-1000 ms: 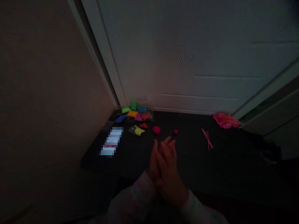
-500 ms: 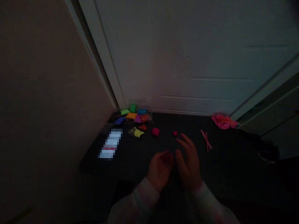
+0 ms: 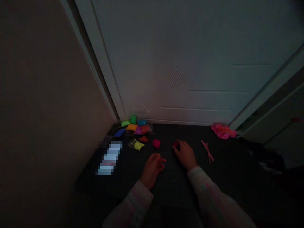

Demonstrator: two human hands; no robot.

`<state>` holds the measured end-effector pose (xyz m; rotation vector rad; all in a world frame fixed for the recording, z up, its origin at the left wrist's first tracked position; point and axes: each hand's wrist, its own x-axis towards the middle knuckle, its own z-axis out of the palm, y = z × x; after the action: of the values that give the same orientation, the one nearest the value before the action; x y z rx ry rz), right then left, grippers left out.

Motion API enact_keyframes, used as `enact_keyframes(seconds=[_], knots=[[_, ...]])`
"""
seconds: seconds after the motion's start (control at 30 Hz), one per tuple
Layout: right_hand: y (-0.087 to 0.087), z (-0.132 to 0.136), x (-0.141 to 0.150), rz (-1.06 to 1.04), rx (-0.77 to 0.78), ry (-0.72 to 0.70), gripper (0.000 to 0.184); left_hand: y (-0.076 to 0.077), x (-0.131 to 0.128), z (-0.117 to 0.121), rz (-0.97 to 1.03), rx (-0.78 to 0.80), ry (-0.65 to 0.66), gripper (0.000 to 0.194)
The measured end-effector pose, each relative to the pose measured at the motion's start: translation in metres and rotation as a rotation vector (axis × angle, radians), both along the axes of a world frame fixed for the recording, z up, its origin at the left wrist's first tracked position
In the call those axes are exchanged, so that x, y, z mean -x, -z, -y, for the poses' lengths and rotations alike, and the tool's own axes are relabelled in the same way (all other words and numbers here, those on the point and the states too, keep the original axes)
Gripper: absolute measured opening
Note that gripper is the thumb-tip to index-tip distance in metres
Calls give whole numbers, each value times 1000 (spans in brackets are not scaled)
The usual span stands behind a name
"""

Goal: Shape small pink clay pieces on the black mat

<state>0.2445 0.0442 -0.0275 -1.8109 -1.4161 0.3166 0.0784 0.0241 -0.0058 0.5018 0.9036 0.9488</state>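
My right hand [image 3: 186, 155] reaches forward over the dark table, its thumb and fingers closed around a small deep-pink ball of modelling clay [image 3: 175, 144]. The fingers cover part of that ball. Nearer to me, my left hand [image 3: 152, 169] is held on its side with the fingers curled in. Dim light hides whether anything lies inside them. Just beyond the left hand sits a larger deep-pink clay lump [image 3: 156, 143]. To its left are a small orange-red clay piece [image 3: 143, 139] and yellow clay [image 3: 138, 145] in a clear bag.
Several coloured clay packs, such as an orange one [image 3: 132, 127], lie at the back left. A blurred-out bright panel [image 3: 109, 158] is at the left. Crossed pink sticks [image 3: 208, 151] and a pink petalled object [image 3: 224, 131] lie right. A white panelled door [image 3: 147, 57] stands behind the table.
My right hand has moved forward from beside the left hand and closed on the small pink ball. My left hand has shifted slightly left. The view has tilted up a little.
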Motion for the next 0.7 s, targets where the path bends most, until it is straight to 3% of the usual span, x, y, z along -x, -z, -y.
enact_keyframes(seconds=[0.17, 0.27, 0.37, 0.43, 0.57, 0.63, 0.7], knots=[[-4, -1, -3, -185, -42, -18, 32, 4, 1, -6, -13, 1, -1, 14], [-16, 2, -1, -339, -75, -61, 41, -7, 1, -10, 11, 9, 15, 11], [-48, 7, 5, -497, -139, -158, 38, -38, 2, -17, 79, -116, -9, 12], [-77, 12, 10, -753, -245, -297, 32, -68, 3, -21, 124, -254, -27, 13], [-133, 21, 20, -864, -449, -453, 20, -127, 5, -22, 158, -544, -26, 18], [-148, 22, 24, -836, -540, -455, 14, -144, 5, -21, 156, -649, -39, 19], [-155, 20, 27, -810, -581, -455, 13, -152, 3, -20, 150, -744, -20, 19]])
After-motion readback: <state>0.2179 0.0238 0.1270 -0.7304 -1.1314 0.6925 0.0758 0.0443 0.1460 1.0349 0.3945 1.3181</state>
